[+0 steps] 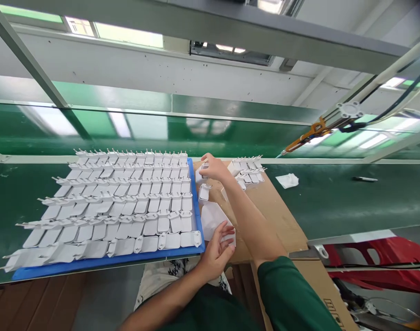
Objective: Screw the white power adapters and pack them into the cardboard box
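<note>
So the right hand [214, 167] is at the far end of the cardboard [275, 214], fingers bent around a white plug [198, 175]; can't tell if it's actually gripped. A loose plug [204, 192] sits just nearer. Left hand [216, 253] is down near, fingers curled against the right edge of a white piece [212, 218], can't tell how firmly. Rows of plugs [163, 224] fill the blue tray [197, 211] on the left, and a smaller batch [253, 176] sits far right on the cardboard.

Green sleeve [290, 294], black-patterned white legwear [156, 277]
</note>
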Tool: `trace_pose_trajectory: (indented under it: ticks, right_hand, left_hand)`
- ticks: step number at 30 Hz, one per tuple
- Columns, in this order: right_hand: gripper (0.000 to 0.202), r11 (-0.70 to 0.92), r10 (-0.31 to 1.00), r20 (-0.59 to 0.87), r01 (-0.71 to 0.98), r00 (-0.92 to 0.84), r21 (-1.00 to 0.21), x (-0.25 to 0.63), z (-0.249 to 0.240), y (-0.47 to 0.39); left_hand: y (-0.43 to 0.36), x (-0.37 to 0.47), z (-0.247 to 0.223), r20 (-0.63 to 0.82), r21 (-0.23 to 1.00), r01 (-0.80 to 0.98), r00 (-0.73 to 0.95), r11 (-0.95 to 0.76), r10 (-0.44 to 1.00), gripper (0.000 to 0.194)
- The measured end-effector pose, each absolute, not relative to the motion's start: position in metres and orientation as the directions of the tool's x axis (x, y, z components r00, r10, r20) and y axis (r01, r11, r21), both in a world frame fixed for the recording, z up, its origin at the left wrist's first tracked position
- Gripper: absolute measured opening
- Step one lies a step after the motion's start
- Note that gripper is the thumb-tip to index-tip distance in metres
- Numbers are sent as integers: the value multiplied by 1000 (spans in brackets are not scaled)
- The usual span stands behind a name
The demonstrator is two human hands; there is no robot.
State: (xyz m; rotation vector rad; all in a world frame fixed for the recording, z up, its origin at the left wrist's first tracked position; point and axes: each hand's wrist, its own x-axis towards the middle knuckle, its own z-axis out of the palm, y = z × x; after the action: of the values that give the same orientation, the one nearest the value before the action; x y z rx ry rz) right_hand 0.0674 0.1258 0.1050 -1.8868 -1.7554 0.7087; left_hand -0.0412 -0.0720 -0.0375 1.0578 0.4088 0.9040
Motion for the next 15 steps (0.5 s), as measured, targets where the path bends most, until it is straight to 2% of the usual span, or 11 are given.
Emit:
trace_pose_trajectory:
  ticks: [5,8,10,12,15]
  right_hand:
    - [46,-14,991,81,689,106,-725,93,147,66]
    - [43,70,987,140,564,82,-823,105,157,15]
    - [42,85,987,141,484,81,-871,108,155,-17]
    - [41,74,988,126,442,90,-894,108,149,-42]
    - [41,60,992,97,388,77,-920,102,138,-67]
  left_hand:
    - [-76,-43,-29,185,939,-341,610,45,771,38]
    - [-85,-51,-7,353,932,-282,574,-227,739,38]
    - [-89,-58,10,576,811,-200,439,-550,689,49]
    - [-87,-62,25,742,632,9,280,-775,609,65]
    - [-72,-62,41,778,513,274,251,-814,575,77]
